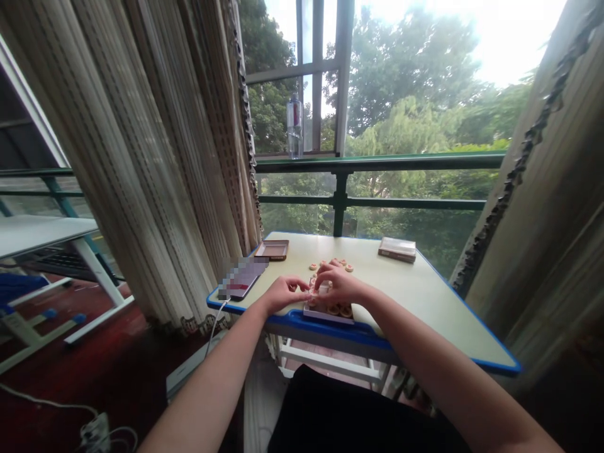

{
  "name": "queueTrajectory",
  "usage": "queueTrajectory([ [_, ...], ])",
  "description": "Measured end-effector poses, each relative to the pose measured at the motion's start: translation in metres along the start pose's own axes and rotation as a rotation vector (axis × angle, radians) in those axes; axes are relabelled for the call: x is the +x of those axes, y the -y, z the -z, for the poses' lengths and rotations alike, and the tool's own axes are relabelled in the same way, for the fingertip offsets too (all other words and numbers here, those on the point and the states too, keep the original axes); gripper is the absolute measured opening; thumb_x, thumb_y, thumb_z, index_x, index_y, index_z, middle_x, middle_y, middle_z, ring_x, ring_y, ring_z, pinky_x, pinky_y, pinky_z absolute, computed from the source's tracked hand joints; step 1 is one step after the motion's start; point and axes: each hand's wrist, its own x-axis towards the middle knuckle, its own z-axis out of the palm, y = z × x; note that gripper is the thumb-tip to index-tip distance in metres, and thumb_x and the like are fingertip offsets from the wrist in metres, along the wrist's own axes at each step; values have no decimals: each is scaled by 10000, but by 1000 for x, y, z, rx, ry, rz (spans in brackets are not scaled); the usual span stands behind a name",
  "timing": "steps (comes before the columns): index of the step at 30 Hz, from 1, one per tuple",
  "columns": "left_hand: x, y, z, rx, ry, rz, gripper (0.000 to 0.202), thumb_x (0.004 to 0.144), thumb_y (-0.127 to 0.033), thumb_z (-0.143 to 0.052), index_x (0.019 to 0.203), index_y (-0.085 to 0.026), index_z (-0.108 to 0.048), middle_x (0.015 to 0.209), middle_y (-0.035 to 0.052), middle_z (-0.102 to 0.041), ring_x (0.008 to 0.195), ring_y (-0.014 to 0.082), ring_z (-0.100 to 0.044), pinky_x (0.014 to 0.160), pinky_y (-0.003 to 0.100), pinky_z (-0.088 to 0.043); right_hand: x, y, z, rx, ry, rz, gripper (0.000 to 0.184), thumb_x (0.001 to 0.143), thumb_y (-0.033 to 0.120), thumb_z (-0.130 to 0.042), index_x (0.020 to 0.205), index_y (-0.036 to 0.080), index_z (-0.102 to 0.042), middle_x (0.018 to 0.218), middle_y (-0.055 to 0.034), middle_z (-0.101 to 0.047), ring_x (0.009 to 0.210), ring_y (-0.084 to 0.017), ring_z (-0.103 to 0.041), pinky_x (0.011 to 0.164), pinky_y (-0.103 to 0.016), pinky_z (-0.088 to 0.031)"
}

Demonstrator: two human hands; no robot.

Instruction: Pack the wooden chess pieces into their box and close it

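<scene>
A small flat box holding round wooden game pieces lies at the near edge of a cream desk with a blue rim. My right hand hovers over the box, fingers curled in a pinch above the pieces; what it pinches is too small to make out. My left hand rests beside the box on its left, fingers bent and touching near its edge. Several loose round pieces lie on the desk just beyond my hands.
A phone with a cable sits at the desk's left corner, a shallow brown lid behind it, a closed box at the far right. Curtains flank a window; a water bottle stands on the ledge. A power strip lies on the floor.
</scene>
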Motion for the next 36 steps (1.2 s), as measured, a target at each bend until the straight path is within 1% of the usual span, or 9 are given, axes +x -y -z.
queueTrajectory([
  [3, -4, -2, 1, 33, 24, -11, 389, 598, -454, -666, 820, -137, -700, 682, 3, -559, 571, 85, -363, 502, 204, -300, -1, 2, 1, 22, 21, 8, 297, 610, 489, -686, 747, 225, -701, 882, -55, -585, 924, -220, -459, 856, -357, -345],
  [8, -4, -2, 1, 49, 22, 10, 396, 595, -447, -664, 833, -133, -699, 679, 3, -570, 582, 93, -389, 518, 205, -319, -2, 3, 2, 34, 44, -4, 295, 618, 490, -680, 754, 230, -706, 891, -56, -584, 922, -220, -482, 860, -363, -350],
  [13, -5, -1, -2, 79, -9, 29, 375, 600, -434, -657, 820, -134, -692, 630, -16, -527, 545, 78, -345, 484, 195, -294, -1, 4, 0, 39, 32, 27, 254, 642, 452, -678, 760, 229, -704, 894, -56, -585, 895, -204, -496, 866, -370, -341],
  [19, -5, 2, -4, 104, -21, 18, 347, 595, -413, -657, 806, -138, -689, 610, -26, -479, 541, 76, -349, 477, 192, -290, -2, 5, -2, 21, 20, 58, 231, 642, 431, -685, 744, 225, -705, 886, -57, -589, 906, -210, -473, 857, -362, -337],
  [26, -6, 0, -3, 117, -18, -2, 313, 613, -379, -643, 806, -137, -692, 633, -16, -541, 526, 77, -349, 473, 202, -291, -2, 4, -3, 5, 27, 90, 242, 648, 437, -678, 764, 225, -701, 843, -52, -584, 891, -205, -491, 874, -372, -316],
  [28, -6, -1, -2, 102, -13, -4, 290, 630, -357, -629, 801, -132, -694, 648, -3, -573, 553, 90, -409, 504, 207, -331, -2, 4, -3, 10, 28, 77, 221, 649, 417, -681, 762, 228, -699, 838, -47, -583, 884, -202, -495, 871, -368, -318],
  [31, -5, 0, -1, -2, 15, -19, 255, 670, -307, -584, 797, -117, -697, 739, 38, -643, 684, 136, -530, 633, 231, -409, -3, 6, -2, 20, 26, 48, 190, 652, 391, -682, 755, 232, -697, 829, -39, -579, 858, -192, -501, 864, -361, -325],
  [33, -4, 0, 0, -62, 17, -26, 239, 677, -272, -565, 793, -112, -700, 795, 57, -666, 773, 163, -564, 721, 250, -422, -4, 7, -2, 19, 26, 40, 186, 653, 385, -681, 751, 228, -699, 822, -41, -576, 859, -192, -501, 858, -356, -329],
  [36, -4, 1, 0, -105, 0, -20, 221, 662, -242, -568, 783, -116, -704, 805, 58, -673, 802, 173, -571, 772, 265, -417, -4, 8, -1, 29, 32, 50, 205, 655, 401, -679, 749, 220, -701, 816, -44, -582, 863, -193, -502, 851, -347, -331],
])
